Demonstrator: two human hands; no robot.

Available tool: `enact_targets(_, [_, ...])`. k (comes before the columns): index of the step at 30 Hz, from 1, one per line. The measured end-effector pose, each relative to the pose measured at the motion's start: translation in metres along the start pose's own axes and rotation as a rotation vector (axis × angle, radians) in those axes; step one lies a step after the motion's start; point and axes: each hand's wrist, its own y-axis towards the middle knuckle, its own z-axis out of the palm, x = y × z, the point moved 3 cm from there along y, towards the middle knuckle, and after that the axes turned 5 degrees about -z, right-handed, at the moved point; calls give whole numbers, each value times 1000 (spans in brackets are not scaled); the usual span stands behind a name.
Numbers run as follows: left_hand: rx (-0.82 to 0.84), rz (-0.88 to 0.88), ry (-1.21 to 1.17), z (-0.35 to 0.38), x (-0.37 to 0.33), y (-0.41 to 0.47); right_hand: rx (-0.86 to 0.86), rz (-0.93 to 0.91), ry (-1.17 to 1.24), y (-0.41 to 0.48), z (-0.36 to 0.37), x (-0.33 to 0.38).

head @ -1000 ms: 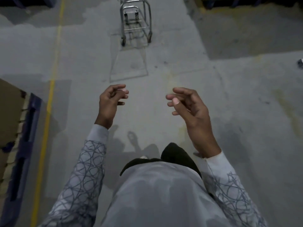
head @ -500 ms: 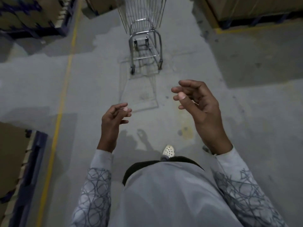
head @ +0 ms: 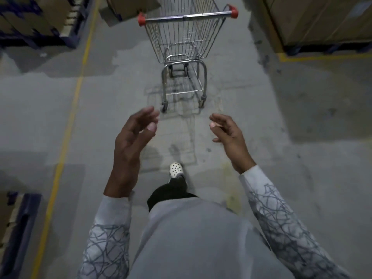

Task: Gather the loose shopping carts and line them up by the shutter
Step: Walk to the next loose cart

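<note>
A light grey long-sleeved garment (head: 193, 238) is worn over the torso. The left sleeve (head: 106, 238) and the right sleeve (head: 281, 224) are printed with a dark grey pattern of crossing, scribbled lines; the cuffs (head: 114, 206) are plain and pale. A black trouser leg (head: 169, 192) is seen below the hem. A white perforated clog (head: 175, 169) is worn on the one foot in view. The left hand (head: 130, 141) and the right hand (head: 229, 135) are bare.

A grey concrete floor (head: 302, 141) runs ahead as an aisle, dimly lit and patchy with darker stains; a long yellow line (head: 66, 133) is painted along its left side; a yellow corner mark (head: 302, 57) edges the upper right, where tall cardboard boxes (head: 322, 19) stand; more stacked cartons (head: 50, 15) sit on a dark blue pallet (head: 68, 41) at upper left; a nearer blue pallet (head: 20, 228) lies at lower left.
</note>
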Motion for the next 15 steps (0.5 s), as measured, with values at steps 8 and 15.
enact_targets(8, [176, 163, 82, 9, -61, 209, -30, 233, 0, 156, 45, 2])
enact_targets(15, [164, -235, 54, 25, 32, 346, -18, -133, -17, 264, 34, 119])
